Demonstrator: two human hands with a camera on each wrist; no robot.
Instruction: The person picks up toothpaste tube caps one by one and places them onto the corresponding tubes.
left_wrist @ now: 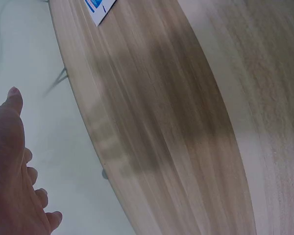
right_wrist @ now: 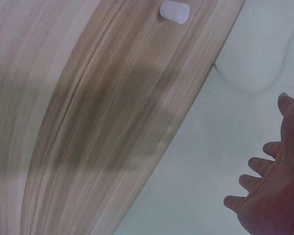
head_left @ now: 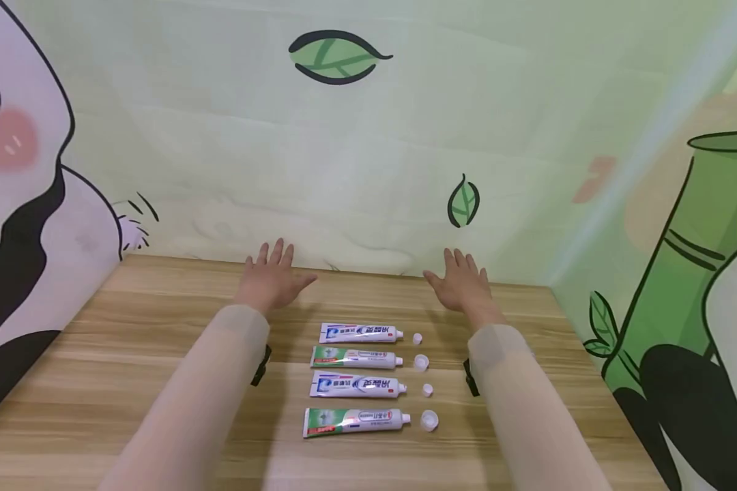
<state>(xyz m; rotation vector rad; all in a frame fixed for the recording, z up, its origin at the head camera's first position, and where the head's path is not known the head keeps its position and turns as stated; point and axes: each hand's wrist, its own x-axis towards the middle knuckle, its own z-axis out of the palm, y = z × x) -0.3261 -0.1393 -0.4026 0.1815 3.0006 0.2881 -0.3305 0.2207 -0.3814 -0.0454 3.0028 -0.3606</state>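
Toothpaste tubes lie in a column on the table, nozzles pointing right and uncapped. From far to near they are a white-and-blue tube (head_left: 359, 333), a green-and-white tube (head_left: 355, 358), another white-and-blue tube (head_left: 357, 385) and another green-and-white tube (head_left: 356, 421). Beside each nozzle sits a white cap, such as the small far cap (head_left: 417, 338) and the larger near cap (head_left: 429, 420). My left hand (head_left: 273, 278) is spread beyond the tubes to the left, holding nothing. To the right, my right hand (head_left: 460, 281) is likewise spread with nothing in it. A cap (right_wrist: 174, 11) shows in the right wrist view.
The wood-grain table (head_left: 178, 341) ends at a pale green cloth backdrop (head_left: 368, 150) behind the hands. Printed panda and bamboo panels (head_left: 712, 239) flank it on both sides. Each wrist wears a black band (head_left: 261, 366).
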